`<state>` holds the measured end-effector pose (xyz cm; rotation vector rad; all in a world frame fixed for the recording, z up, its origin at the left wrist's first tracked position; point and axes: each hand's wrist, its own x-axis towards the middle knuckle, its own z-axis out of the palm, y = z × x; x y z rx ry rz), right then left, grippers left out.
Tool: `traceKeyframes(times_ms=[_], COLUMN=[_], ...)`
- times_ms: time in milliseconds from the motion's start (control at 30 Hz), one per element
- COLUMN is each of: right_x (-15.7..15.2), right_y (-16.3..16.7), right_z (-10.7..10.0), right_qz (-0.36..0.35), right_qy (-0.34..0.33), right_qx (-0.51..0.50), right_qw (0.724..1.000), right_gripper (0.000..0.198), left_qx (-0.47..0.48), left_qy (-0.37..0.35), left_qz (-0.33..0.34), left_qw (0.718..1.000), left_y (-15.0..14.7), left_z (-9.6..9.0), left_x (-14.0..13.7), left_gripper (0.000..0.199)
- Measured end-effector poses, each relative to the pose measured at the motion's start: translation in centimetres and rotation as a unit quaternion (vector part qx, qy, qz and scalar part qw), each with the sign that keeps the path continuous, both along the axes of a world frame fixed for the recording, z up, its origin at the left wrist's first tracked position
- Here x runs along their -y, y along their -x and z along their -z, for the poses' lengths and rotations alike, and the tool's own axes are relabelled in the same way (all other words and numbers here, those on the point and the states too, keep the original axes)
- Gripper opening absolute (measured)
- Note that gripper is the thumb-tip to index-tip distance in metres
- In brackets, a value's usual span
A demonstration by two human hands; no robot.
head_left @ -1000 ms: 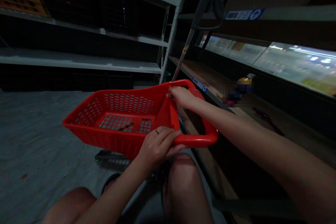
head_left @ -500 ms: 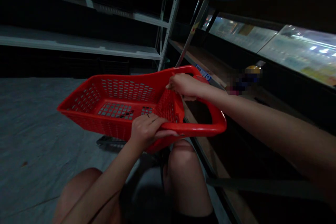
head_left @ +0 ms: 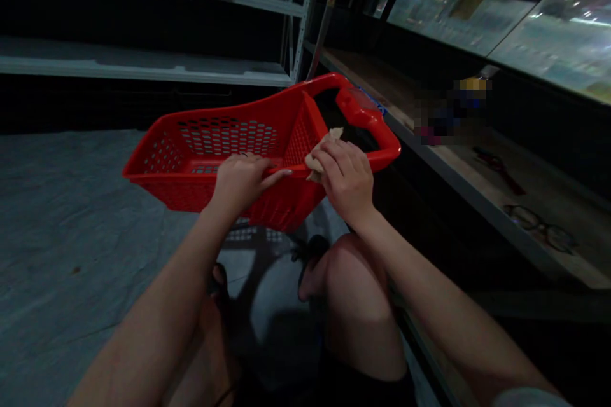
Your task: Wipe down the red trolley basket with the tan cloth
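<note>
A red plastic shopping basket (head_left: 214,194) with slotted walls and a looped handle stands before my knees, tilted a little. My left hand (head_left: 241,181) grips its near rim, fingers over the inside and thumb along the edge. Bunched in my right hand (head_left: 347,178) is a beige cloth (head_left: 329,140), pressed against the near side of the rim where the handle (head_left: 389,140) begins. The cloth's ends stick out past my fingers. What lies under my right palm is hidden.
To the right runs a wooden shelf (head_left: 453,168) with eyeglasses (head_left: 539,227), a dark red strap-like thing (head_left: 499,168) and a blurred-out item. White metal racking (head_left: 143,70) stands behind the basket. Grey floor (head_left: 95,222) spreads to the left.
My right hand has moved from the far side of the basket to its near rim, bringing the cloth into view. The basket now appears tilted, and my left hand sits slightly farther left.
</note>
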<state>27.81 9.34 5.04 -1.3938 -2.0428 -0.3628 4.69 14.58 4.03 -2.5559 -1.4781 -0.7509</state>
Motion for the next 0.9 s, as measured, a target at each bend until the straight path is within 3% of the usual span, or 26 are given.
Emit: traceKeyframes(times_ms=[100, 200, 333, 467, 567, 633, 733, 800, 900], right_x=[-2.6, -5.6, -9.1, -11.2, -12.6, -13.8, -15.1, -14.9, -12.3], right_y=[-1.4, -2.9, -4.5, -4.2, -2.9, -2.2, -1.3, -0.3, 2.7], right_z=[5.2, 7.4, 8.7, 12.5, 14.9, 14.9, 12.4, 10.2, 8.6], right_qz=[0.025, 0.058, 0.093, 0.134, 0.159, 0.171, 0.168, 0.138, 0.053], right_qy=[-0.038, -0.015, -0.019, -0.032, -0.044, -0.058, -0.096, -0.115, -0.082], right_qx=[-0.022, -0.039, -0.059, -0.146, -0.263, -0.35, -0.441, -0.457, -0.444], right_qw=[0.999, 0.997, 0.994, 0.98, 0.951, 0.919, 0.876, 0.871, 0.891], right_gripper=[0.044, 0.046, 0.051, 0.064, 0.067, 0.065, 0.062, 0.061, 0.058], left_qx=[-0.027, -0.008, 0.047, 0.087, 0.102, 0.112, 0.124, 0.125, 0.116], left_qy=[0.005, 0.006, -0.005, -0.029, -0.039, -0.039, -0.023, -0.006, 0.039], left_qz=[-0.028, -0.039, 0.032, 0.064, 0.068, 0.072, 0.077, 0.073, 0.066], left_qw=[0.999, 0.999, 0.998, 0.994, 0.992, 0.99, 0.989, 0.989, 0.99], left_y=[2.8, 3.9, 2.3, 0.3, -0.5, -0.8, -1.1, -1.3, -1.3], left_z=[0.6, 1.6, 3.2, 4.4, 4.7, 4.7, 4.4, 4.0, 3.0], left_x=[-1.4, -2.5, -3.7, -4.7, -5.1, -5.0, -4.5, -4.1, -3.4], left_gripper=[0.064, 0.058, 0.04, 0.039, 0.038, 0.036, 0.034, 0.036, 0.041])
